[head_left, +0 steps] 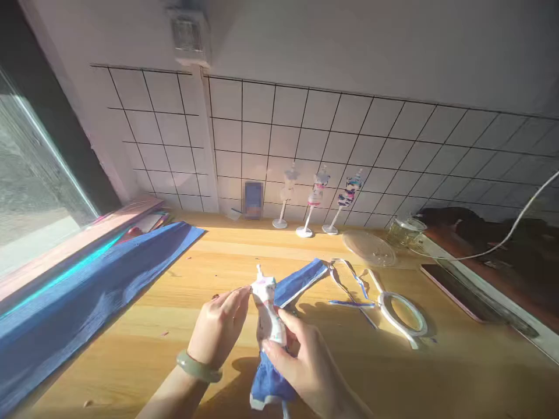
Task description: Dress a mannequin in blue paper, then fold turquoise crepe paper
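Note:
A small white dress form (267, 311) with faint coloured marks leans over the wooden table, a blue cloth skirt (268, 378) with a pale hem around its lower part. My right hand (303, 355) is wrapped round the form's lower body, thumb in front. On the form's left side, my left hand (222, 320), with a green bangle on the wrist, has its fingers together, their tips at the upper edge of the form; what they may pinch is hidden. Behind the form lies a blue fabric strip (301, 281).
Three small dress forms (314, 198) on stands line the wall. A roll of white tape (404, 314), thin strips (351, 304), a clear lid (369, 247), a glass jar (404, 230) and a phone (454, 291) lie rightward. Long blue fabric (96, 291) covers the left side.

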A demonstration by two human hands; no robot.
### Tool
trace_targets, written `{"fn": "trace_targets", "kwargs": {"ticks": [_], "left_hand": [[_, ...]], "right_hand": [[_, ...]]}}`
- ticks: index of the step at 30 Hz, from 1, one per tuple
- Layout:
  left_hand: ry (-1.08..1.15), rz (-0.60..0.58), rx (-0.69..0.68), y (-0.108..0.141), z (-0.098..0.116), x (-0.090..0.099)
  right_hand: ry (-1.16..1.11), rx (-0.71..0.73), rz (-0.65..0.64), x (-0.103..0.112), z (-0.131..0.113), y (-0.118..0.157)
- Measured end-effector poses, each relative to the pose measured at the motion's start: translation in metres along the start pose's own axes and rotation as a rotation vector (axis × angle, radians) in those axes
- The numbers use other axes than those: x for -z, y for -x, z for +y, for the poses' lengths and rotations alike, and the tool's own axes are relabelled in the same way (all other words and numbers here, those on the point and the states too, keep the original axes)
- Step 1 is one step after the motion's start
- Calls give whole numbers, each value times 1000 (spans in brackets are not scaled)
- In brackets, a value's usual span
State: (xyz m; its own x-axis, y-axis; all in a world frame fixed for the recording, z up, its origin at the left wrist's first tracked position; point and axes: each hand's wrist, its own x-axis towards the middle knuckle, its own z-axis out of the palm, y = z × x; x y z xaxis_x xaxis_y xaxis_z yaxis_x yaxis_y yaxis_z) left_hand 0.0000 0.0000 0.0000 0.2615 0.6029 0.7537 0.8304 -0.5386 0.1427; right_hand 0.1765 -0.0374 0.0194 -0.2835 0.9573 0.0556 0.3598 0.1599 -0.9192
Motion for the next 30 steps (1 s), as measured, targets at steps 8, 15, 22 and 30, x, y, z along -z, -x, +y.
{"fn": "trace_targets", "kwargs": {"ticks": [8, 15, 22, 30], "left_hand": [[-35, -57, -44, -2, -5, 0], [-36, -35, 13, -1, -5, 0], [67, -12, 137, -2, -2, 2], [212, -48, 247, -3, 1, 5]], "right_hand": [[-79, 1, -32, -3, -3, 1], [-378, -83, -82, -3, -6, -3], [-598, -159, -137, 2, -7, -5], [-627, -169, -132, 3, -8, -7]]}}
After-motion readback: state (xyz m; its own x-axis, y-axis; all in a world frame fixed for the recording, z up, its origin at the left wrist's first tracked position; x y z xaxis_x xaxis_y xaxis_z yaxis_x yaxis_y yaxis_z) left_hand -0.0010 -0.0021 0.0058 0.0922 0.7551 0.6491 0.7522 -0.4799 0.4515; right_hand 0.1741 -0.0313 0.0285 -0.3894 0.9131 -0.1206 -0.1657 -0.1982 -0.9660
